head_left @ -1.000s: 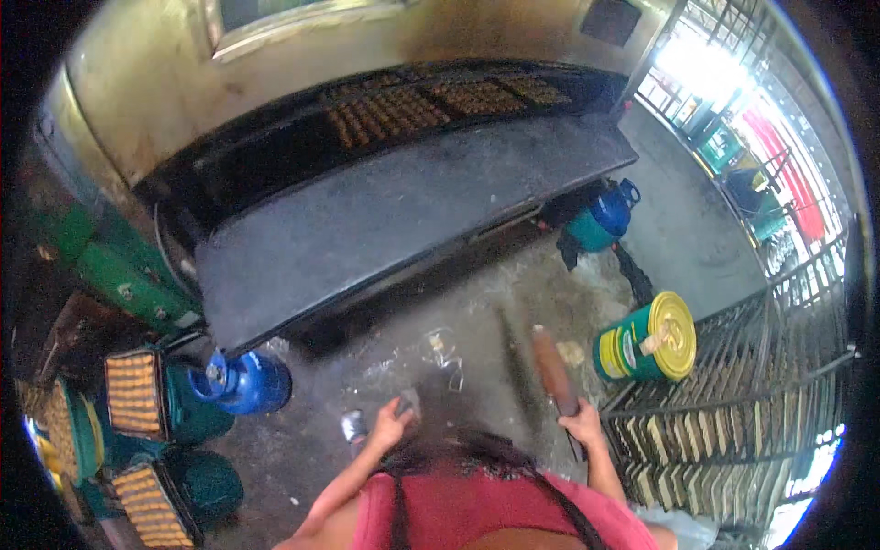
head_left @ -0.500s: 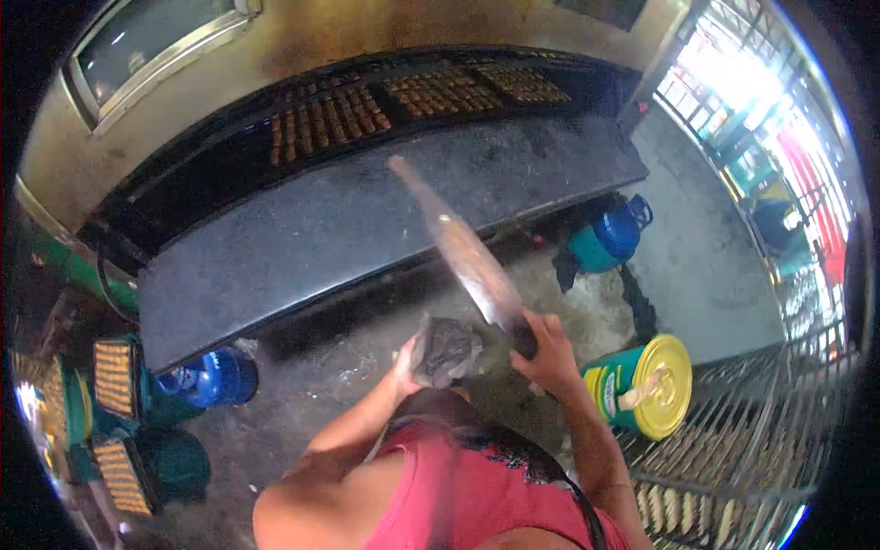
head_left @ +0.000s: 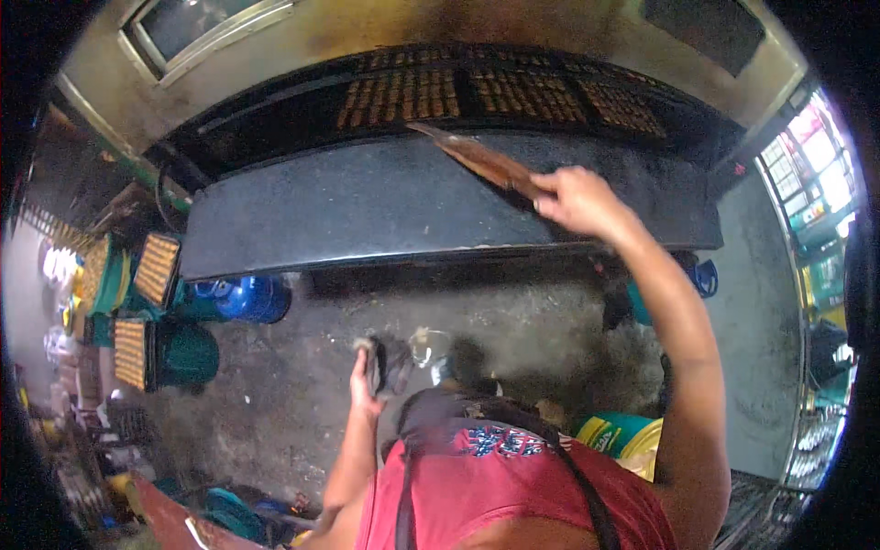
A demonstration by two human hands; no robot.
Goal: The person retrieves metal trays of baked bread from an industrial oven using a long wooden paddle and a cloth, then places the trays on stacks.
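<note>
My right hand [head_left: 577, 202] is closed round the dark end of a long, flat wooden-looking tool [head_left: 481, 158], reaching over the dark grey counter [head_left: 302, 211]. The tool's tip is at the counter's back edge, beside rows of browned baked pieces [head_left: 394, 101] on dark trays inside the long oven opening. Lower in the picture, out over the floor, my left hand [head_left: 367, 390] grips a crumpled dark grey cloth or pad [head_left: 392, 365].
At the left stand green drums [head_left: 192, 357] with trays of baked pieces [head_left: 133, 353] and a blue gas cylinder [head_left: 261, 298]. Another cylinder [head_left: 701, 278] is behind my right arm. A yellow-and-green bucket [head_left: 628, 431] stands at lower right. A window [head_left: 206, 37] is set in the metal wall.
My right hand and the tool have risen from low at my side to over the counter, at the oven opening. My left hand has moved slightly left. The view has shifted.
</note>
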